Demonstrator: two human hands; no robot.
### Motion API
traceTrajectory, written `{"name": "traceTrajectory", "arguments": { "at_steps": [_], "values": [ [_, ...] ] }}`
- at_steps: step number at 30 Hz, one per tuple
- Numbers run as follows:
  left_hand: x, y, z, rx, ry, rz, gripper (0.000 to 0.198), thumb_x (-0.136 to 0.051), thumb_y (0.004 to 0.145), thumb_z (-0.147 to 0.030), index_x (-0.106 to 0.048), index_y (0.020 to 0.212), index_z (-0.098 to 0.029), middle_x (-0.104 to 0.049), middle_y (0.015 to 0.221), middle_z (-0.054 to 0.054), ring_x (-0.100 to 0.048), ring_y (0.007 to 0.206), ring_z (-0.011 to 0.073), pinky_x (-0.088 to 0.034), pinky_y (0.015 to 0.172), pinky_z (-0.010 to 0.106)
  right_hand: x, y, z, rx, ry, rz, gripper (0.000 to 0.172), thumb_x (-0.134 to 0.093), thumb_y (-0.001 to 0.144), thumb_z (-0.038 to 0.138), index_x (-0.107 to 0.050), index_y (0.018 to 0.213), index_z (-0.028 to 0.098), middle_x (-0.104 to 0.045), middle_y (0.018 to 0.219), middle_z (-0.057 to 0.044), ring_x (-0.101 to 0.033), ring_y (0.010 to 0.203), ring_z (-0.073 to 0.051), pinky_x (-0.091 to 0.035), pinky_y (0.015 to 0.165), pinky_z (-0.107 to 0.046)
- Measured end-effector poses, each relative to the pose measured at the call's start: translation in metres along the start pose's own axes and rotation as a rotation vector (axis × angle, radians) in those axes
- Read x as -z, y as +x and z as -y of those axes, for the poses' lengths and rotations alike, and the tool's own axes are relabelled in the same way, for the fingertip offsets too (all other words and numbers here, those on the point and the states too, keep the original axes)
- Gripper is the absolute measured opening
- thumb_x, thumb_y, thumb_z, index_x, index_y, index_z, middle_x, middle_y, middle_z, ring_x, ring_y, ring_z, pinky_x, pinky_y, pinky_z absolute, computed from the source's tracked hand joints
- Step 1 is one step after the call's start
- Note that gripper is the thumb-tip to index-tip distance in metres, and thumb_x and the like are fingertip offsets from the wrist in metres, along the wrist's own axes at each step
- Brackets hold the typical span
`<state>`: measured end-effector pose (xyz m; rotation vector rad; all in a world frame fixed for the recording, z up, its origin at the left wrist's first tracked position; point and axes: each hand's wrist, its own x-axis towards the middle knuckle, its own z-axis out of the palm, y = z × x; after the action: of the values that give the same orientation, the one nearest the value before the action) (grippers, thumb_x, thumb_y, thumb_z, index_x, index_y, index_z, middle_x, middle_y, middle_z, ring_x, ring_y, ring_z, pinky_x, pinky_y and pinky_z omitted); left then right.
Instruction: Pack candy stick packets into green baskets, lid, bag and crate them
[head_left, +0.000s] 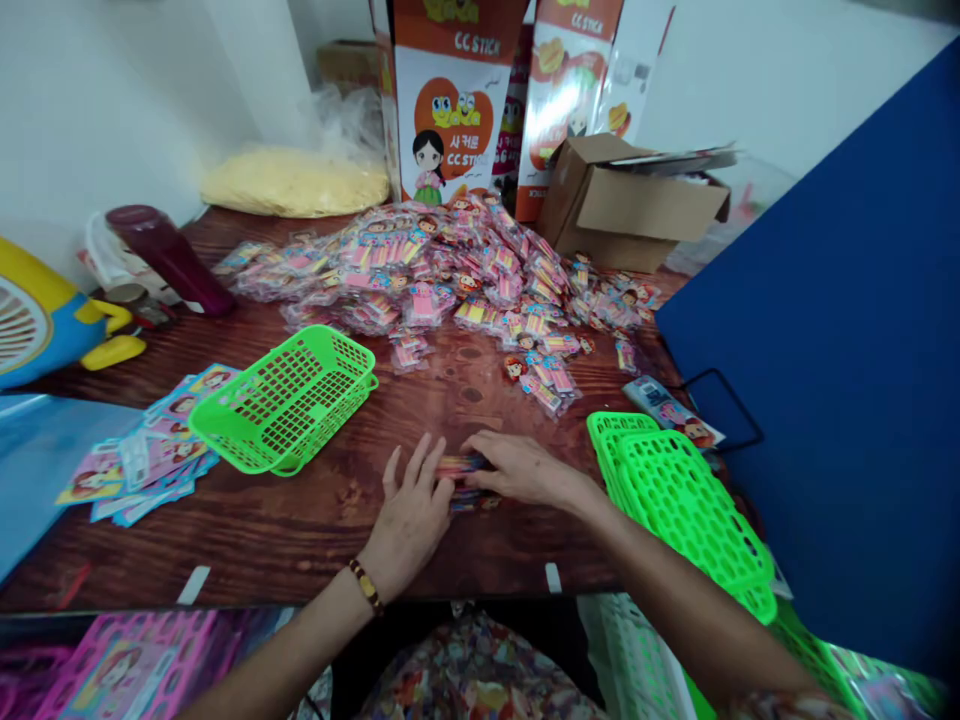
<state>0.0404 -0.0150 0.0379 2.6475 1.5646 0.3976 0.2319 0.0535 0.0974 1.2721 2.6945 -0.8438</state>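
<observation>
My left hand point(409, 525) rests near the table's front, fingers stretched out and spread, its thumb against a small group of colourful stick packets point(461, 466). From the other side, my right hand point(517, 468) closes its fingers and thumb on these packets; their exact kind is partly hidden and blurred. More of them lie just below, under the right fingers. To the left stands a green plastic basket point(319, 405) with a looped handle. Beyond my hands spreads a large heap of small clear packets point(427, 265) with pink and yellow pieces and cartoon-figure tops.
Printed cards point(154, 445) lie at left, near a purple bottle point(172, 260) and a yellow-blue toy-shaped fan point(45, 320). Stacked green baskets point(690, 500) sit at right beside a blue panel point(847, 350). An open carton point(630, 205) and printed boxes point(454, 120) stand behind.
</observation>
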Motion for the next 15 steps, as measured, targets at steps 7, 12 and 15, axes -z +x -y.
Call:
{"name": "traceTrajectory", "arguments": {
  "at_steps": [7, 12, 15],
  "values": [
    [0.019, 0.028, 0.010, -0.169, 0.028, 0.114, 0.070, -0.060, 0.079, -0.024, -0.034, 0.143, -0.014, -0.056, 0.133, 0.016, -0.037, 0.137, 0.0309, -0.010, 0.115, 0.060, -0.006, -0.001, -0.021, 0.116, 0.056, -0.013, 0.021, -0.056, 0.090, 0.029, -0.064, 0.107, 0.019, -0.067, 0.104, -0.004, -0.062, 0.091, -0.018, -0.042, 0.073, -0.025],
    [0.022, 0.043, 0.013, -0.240, 0.100, 0.389, 0.065, -0.061, 0.079, -0.024, -0.041, 0.140, -0.016, -0.059, 0.120, 0.013, -0.056, 0.108, 0.0287, -0.041, 0.097, 0.048, 0.030, 0.011, -0.090, -0.298, -0.029, -0.266, 0.035, -0.034, 0.101, 0.033, -0.063, 0.117, 0.022, -0.067, 0.111, -0.003, -0.060, 0.102, -0.016, -0.043, 0.086, -0.025],
    [0.020, 0.043, 0.012, -0.228, 0.108, 0.409, 0.059, -0.061, 0.078, -0.021, -0.046, 0.135, -0.019, -0.057, 0.121, 0.012, -0.054, 0.109, 0.0295, -0.043, 0.094, 0.046, 0.047, 0.011, -0.127, -0.621, -0.230, -0.321, 0.041, -0.025, 0.102, 0.027, -0.054, 0.131, 0.019, -0.063, 0.119, -0.012, -0.055, 0.113, -0.021, -0.041, 0.094, -0.034]
  ]
}}
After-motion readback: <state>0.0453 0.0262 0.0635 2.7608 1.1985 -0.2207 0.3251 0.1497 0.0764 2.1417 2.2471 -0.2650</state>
